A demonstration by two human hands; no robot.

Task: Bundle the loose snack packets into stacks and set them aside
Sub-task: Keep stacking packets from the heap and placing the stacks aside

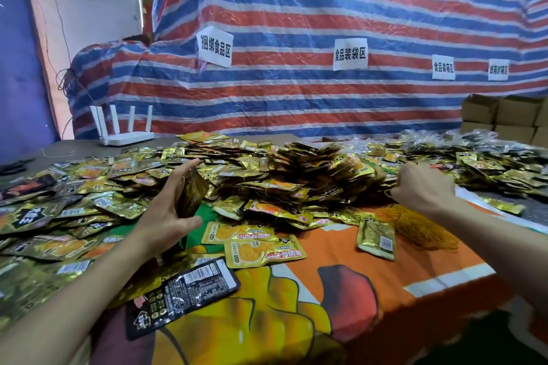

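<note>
- Black packet (pixel 184 296) lies nearer than the left hand (pixel 166 215).
- That hand grips a stack (pixel 191 192) upright, likely keeping it neat.
- Right hand (pixel 422 187) curls beside the pile (pixel 311 169) (grip unclear).

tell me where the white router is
In the head view, the white router stands far left on the table, just before the striped tarp, behind the gold packets.
</note>
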